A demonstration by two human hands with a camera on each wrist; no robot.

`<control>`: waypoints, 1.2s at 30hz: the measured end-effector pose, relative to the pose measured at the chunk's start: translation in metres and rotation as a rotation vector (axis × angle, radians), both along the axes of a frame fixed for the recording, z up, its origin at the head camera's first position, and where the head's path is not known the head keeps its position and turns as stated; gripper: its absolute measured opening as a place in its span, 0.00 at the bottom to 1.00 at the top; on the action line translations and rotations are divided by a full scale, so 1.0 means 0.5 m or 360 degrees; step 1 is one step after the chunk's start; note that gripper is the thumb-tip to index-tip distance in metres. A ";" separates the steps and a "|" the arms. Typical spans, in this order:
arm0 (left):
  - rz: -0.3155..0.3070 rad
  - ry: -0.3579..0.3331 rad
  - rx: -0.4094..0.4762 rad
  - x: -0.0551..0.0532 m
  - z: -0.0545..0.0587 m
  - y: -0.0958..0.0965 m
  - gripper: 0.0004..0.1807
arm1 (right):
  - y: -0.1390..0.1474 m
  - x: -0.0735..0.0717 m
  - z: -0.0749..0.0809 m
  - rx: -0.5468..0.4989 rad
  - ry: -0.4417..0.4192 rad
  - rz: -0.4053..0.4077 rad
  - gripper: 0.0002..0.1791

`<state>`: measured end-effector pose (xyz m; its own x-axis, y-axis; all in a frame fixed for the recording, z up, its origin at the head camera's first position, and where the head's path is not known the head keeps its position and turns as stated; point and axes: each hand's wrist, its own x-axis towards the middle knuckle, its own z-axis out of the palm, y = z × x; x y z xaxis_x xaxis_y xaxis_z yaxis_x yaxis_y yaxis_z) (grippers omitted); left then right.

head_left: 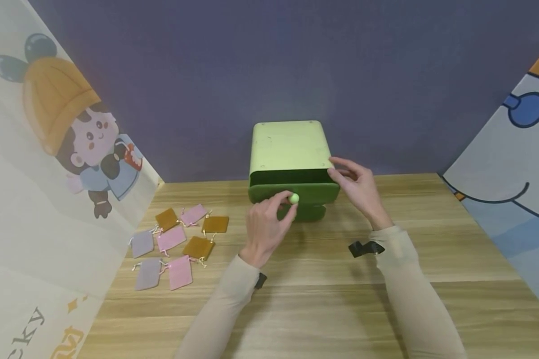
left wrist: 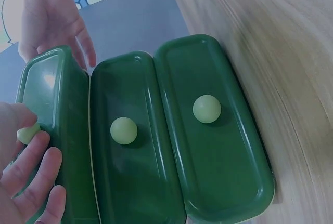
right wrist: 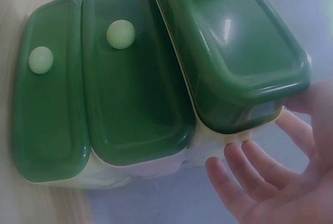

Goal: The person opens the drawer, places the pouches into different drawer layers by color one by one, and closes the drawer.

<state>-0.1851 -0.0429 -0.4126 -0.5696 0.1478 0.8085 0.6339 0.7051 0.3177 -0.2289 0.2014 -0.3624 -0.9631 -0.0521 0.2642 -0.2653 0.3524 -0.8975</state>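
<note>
A small drawer cabinet (head_left: 289,144) with a pale green body stands against the back wall. Its top drawer (head_left: 316,192), dark green with a round pale knob (head_left: 294,198), is pulled partly out, leaving a dark gap under the cabinet top. My left hand (head_left: 266,224) pinches that knob between thumb and fingers. With relaxed, nearly straight fingers, my right hand (head_left: 359,189) touches the cabinet's right side at the front corner. Beneath, the middle drawer (left wrist: 127,177) and bottom drawer (left wrist: 223,167) sit closed, each with its own knob. The inside of the top drawer is hidden.
Several small drawstring pouches in pink (head_left: 180,273), grey (head_left: 148,274) and brown (head_left: 215,224) lie on the wooden table (head_left: 323,319) to the left. A dark wall (head_left: 197,99) rises behind, with printed panels on both sides.
</note>
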 end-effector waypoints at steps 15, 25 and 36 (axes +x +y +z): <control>-0.0027 0.0066 -0.0075 0.025 0.001 -0.004 0.10 | -0.003 0.000 -0.016 -0.0043 0.0037 -0.0037 0.27; -0.0030 0.0100 -0.0076 0.043 0.001 -0.005 0.11 | -0.006 -0.004 -0.020 -0.0050 0.0116 -0.0038 0.26; -0.0031 0.0120 -0.0125 0.062 0.003 -0.006 0.10 | -0.003 -0.002 -0.019 -0.0014 0.0085 -0.0009 0.27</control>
<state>-0.1543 -0.0457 -0.4111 -0.5041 0.2228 0.8344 0.6678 0.7132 0.2130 -0.2297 0.1998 -0.3719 -0.9478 -0.0440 0.3158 -0.3110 0.3464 -0.8850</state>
